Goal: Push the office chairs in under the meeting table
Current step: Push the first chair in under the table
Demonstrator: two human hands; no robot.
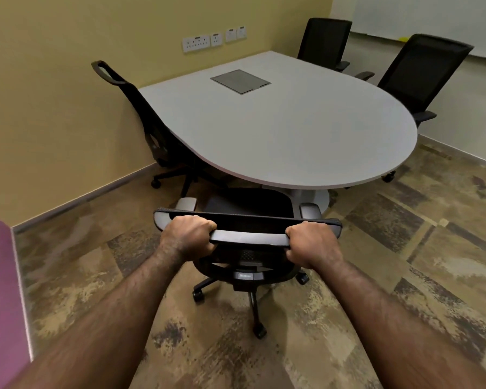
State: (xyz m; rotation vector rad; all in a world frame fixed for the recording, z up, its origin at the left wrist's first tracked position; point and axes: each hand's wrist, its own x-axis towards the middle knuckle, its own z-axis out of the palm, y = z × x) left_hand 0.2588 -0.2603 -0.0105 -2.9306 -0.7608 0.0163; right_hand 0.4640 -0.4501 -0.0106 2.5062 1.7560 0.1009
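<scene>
the fingers (208, 226) of both hands are wrapped around the top bar of the near chair (247, 237), whose seat front is just under the worktop (278, 130) edge. three other chairs are already tucked in; this one is judged half pushed.

Meeting table (278, 130), grey, rounded end nearest me. At that end: near chair (247, 220), seat partly under the tabletop, my left hand (188, 234) and right hand (312, 242) clenched on its top rail. Table's left side: wall-side chair (149, 127), tucked in. Table's far right side: two chairs (421, 71), standing back from the edge.
</scene>
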